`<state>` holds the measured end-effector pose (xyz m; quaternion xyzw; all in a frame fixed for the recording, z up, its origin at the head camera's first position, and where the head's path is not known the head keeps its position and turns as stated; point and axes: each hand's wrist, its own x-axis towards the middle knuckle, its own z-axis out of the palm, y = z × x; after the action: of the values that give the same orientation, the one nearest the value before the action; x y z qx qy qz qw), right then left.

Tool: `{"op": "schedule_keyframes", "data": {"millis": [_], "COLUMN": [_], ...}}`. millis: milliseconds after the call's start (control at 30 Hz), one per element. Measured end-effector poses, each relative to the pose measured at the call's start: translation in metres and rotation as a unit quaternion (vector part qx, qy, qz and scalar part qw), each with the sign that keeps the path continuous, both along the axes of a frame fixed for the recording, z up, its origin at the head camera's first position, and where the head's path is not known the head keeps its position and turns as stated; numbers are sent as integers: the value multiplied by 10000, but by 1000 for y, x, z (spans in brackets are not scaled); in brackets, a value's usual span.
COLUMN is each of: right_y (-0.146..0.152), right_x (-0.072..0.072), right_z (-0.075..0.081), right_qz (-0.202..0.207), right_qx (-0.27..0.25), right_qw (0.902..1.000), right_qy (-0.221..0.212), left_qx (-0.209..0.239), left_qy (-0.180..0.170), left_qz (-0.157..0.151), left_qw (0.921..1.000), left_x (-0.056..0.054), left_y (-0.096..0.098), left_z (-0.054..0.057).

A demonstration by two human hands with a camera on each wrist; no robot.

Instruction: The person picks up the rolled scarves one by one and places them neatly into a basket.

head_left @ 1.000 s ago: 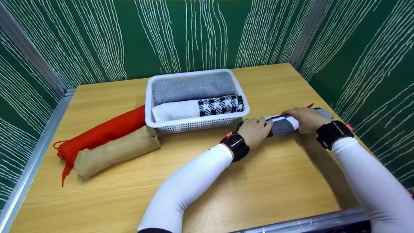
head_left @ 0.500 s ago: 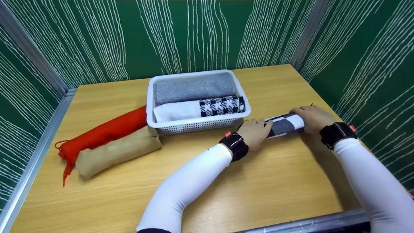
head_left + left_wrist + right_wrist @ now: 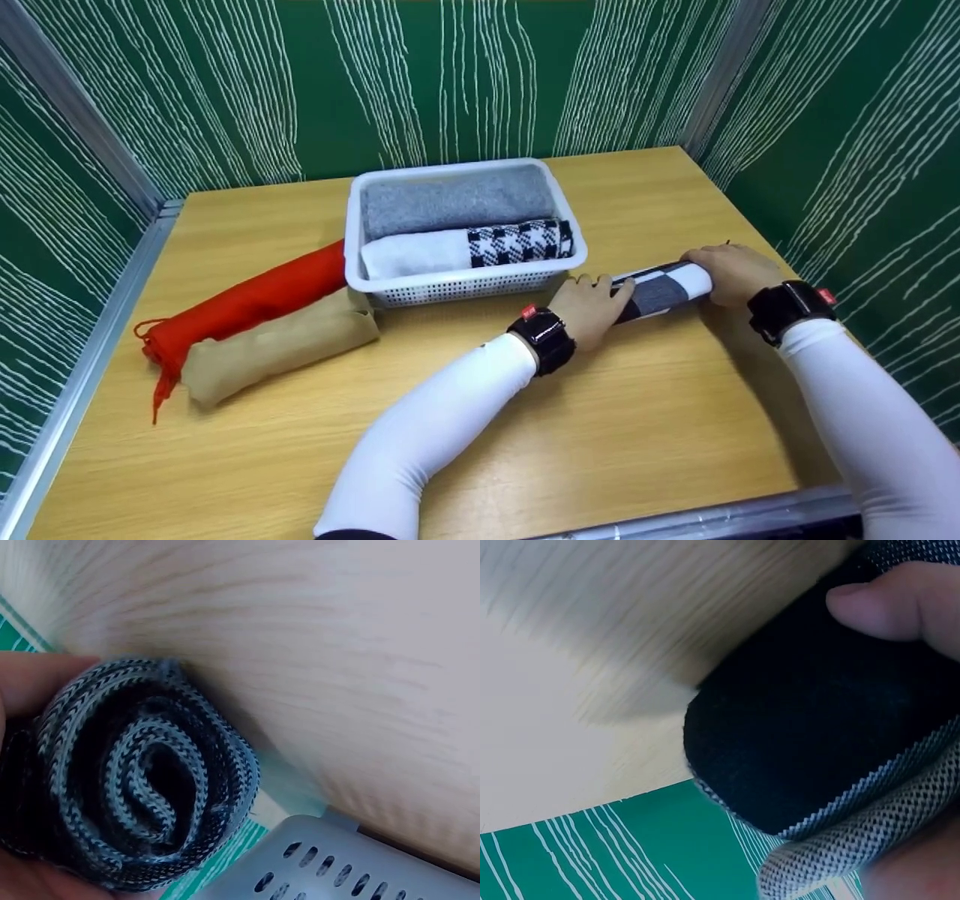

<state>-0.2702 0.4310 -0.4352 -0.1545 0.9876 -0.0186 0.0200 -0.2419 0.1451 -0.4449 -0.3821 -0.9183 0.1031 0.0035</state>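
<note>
A rolled knit scarf point(image 3: 656, 292) in black, white and grey lies on the table, right of the basket. At its left end my left hand point(image 3: 589, 309) grips the roll, fingers over the top. My right hand point(image 3: 733, 274) holds the right end, which it mostly hides. The left wrist view shows the coiled end of the scarf point(image 3: 150, 772) with my fingers point(image 3: 45, 682) around it. In the right wrist view my thumb point(image 3: 896, 607) presses on the dark face of the scarf point(image 3: 817, 705), and a grey knit fold lies along its lower edge.
A white plastic basket point(image 3: 457, 281) at the back holds a grey rolled cloth point(image 3: 457, 201) and a white and black patterned roll point(image 3: 517, 244). Left of it lie a red fringed roll point(image 3: 255, 292) and a beige roll point(image 3: 281, 352). Green walls enclose the wooden table point(image 3: 285, 465).
My right hand has shifted right along the scarf to its end, covering the grey part that stuck out before. The left hand stays in place. The head view has turned slightly.
</note>
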Motion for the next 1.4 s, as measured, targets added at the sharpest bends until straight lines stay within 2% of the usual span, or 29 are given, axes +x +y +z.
{"op": "schedule_keyframes", "data": {"millis": [200,367,533,767,1133,1400], "right_y": [-1,-2,-5,-9,-11,-14], "right_x": [1,3,5,6,8,9], "right_z": [4,5,8,13,23,31], "right_qz": [34,216,256,344,327,613], "right_qx": [-78,-172,-215,-276,-244,-245], "right_qw": [9998,9996,9993,9989,9989,9978], "right_qy": [-163,-93,-153,-171,-248,-21], "left_qx": [71,104,119,168,141,213], "left_qy": [62,48,-80,-242,-87,235], "left_qz": [-49,-95,-71,-68,-132,-160], "left_qw": [9999,9999,9999,9995,9998,9994], "left_x": [4,3,1,5,10,15], "left_y": [-4,-7,-9,-14,-21,-26], "left_z": [3,3,4,11,17,21]}}
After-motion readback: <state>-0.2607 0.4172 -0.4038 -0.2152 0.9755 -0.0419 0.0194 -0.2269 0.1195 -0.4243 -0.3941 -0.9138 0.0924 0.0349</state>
